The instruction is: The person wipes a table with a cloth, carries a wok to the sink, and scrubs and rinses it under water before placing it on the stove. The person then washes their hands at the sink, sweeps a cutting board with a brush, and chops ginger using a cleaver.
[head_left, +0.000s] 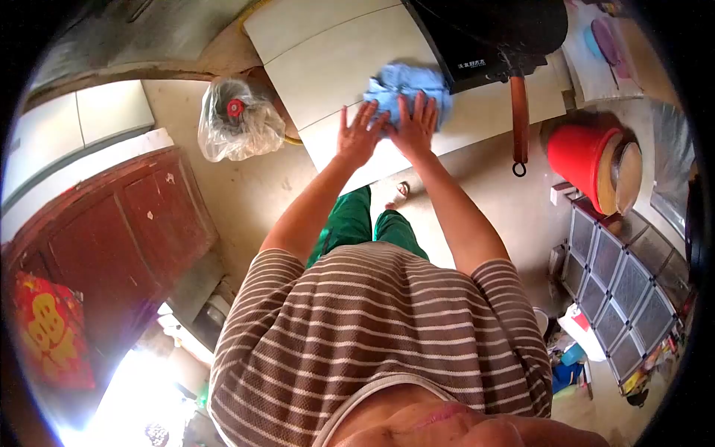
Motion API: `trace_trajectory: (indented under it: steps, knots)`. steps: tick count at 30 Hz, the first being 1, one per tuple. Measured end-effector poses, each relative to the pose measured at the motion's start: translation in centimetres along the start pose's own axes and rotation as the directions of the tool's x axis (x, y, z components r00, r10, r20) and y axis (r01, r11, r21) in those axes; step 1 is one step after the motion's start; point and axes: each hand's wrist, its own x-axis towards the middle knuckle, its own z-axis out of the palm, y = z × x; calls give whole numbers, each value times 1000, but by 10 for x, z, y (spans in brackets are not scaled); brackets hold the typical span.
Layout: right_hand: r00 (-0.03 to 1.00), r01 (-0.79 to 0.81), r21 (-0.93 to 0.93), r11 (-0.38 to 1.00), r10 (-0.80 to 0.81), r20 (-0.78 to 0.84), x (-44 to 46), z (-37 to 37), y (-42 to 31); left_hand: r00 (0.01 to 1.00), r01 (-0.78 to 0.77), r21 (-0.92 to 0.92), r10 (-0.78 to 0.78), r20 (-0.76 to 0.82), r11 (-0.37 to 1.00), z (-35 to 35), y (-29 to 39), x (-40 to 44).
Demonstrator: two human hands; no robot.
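Observation:
A crumpled light-blue cloth (406, 83) lies on the pale tiled countertop (342, 59). My left hand (360, 137) rests at the cloth's lower left edge, its fingers stretched and spread, the thumb pointing toward my other hand. Flat on the lower part of the cloth is my right hand (412, 128), with fingers apart and reaching forward. Neither hand wraps round the cloth. Just right of the cloth is the edge of a black stove (465, 63).
A dark pan with a brown handle (519, 119) sits on the stove, handle jutting over the counter edge. Left of the counter, a plastic bag (253, 134) covers something with a red knob. To the right stand a red bucket (577, 160) and a panelled rack (622, 279).

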Motion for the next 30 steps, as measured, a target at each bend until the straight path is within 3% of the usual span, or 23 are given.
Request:
trace_trajectory:
  steps: [5, 7, 9, 11, 13, 17, 21, 23, 25, 26, 27, 29, 30]
  knots:
    - [997, 14, 80, 997, -20, 78, 63, 11, -49, 995, 92, 134, -95, 14, 987, -41, -56, 26]
    - [990, 123, 141, 982, -131, 54, 72, 7, -63, 997, 20, 84, -13, -82, 996, -48, -70, 22]
    - [958, 253, 205, 945, -274, 81, 60, -3, -70, 999, 22, -118, -28, -46, 993, -35, -77, -1]
    - [937, 268, 240, 933, -310, 159, 34, -7, -76, 1000, -2, -138, 4, 11, 990, -37, -70, -29]
    - [936, 279, 329, 902, -332, 117, 5, -12, -71, 997, -37, -135, 47, 69, 990, -37, -60, -48]
    - [976, 171, 300, 939, -203, 79, -37, -17, -47, 996, -56, -197, 69, 61, 979, -18, -14, -53]
    - [977, -55, 293, 955, 112, -182, -56, -20, 17, 971, -236, -244, 235, -32, 941, 5, 49, 7]
    - [948, -121, 219, 968, 178, -264, -63, -45, 57, 940, -340, -237, 339, -48, 910, 12, 89, 37]
    - [918, -196, 276, 941, 275, -287, -86, -49, 91, 945, -247, -428, 313, 92, 869, 17, 125, 41]
    - [925, -299, 396, 868, 365, -102, -103, -58, 113, 940, -265, -428, 330, 84, 864, 16, 142, 37]
    - [918, -309, 389, 868, 380, -117, -124, -72, 129, 922, -302, -497, 381, 63, 814, 19, 161, 30]
    - [773, -577, 625, 525, 599, 210, -177, -96, 153, 878, -372, -559, 476, 46, 741, 25, 199, 11]
    - [761, -527, 763, 373, 607, 229, -205, -111, 160, 889, -349, -683, 457, -25, 642, 25, 218, -2]
